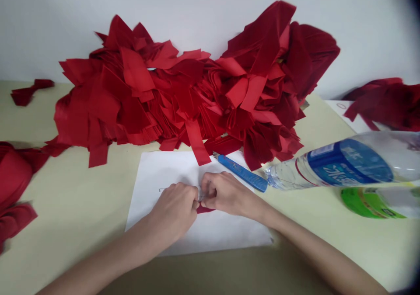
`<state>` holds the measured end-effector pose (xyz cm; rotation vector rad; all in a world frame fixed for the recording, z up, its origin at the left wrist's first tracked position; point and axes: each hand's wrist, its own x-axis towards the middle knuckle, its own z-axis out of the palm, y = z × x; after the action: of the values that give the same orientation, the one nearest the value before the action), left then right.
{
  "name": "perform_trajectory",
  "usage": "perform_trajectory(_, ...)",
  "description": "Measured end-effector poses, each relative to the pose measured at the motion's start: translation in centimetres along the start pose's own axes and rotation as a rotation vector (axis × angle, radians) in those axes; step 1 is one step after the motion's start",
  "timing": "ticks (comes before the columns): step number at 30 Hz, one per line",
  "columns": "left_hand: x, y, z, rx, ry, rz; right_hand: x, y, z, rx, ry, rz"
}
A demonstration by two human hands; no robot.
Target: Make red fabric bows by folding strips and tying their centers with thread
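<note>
Head view: left hand [173, 209] and right hand [226, 194] pinch closed, fingertips meeting on a small clear item [200, 193] above a red strip [205, 209] on white paper [216, 229]

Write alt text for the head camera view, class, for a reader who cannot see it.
A left hand and right hand meet around a small red strip on a white paper sheet. Behind lies a large heap of cut red strips; a blue utility knife and clear plastic bottle lie nearby.
</note>
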<state>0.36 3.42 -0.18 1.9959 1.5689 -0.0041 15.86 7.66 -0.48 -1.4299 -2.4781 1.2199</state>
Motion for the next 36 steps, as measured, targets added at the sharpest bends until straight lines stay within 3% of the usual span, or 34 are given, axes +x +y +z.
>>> perform_trajectory(22, 0.9, 0.1, 0.3, 0.056, 0.019, -0.022, 0.3, -0.3, -0.4, -0.043, -0.047, -0.002)
perform_trajectory(29, -0.7, -0.9, 1.2, 0.068, 0.040, 0.154, -1.2, 0.6, 0.5, -0.137, 0.036, -0.221)
perform_trajectory(36, -2.2, -1.7, 2.9, 0.395, 0.253, 0.420, -2.7, 1.2, 2.2, -0.417, 0.217, -0.457)
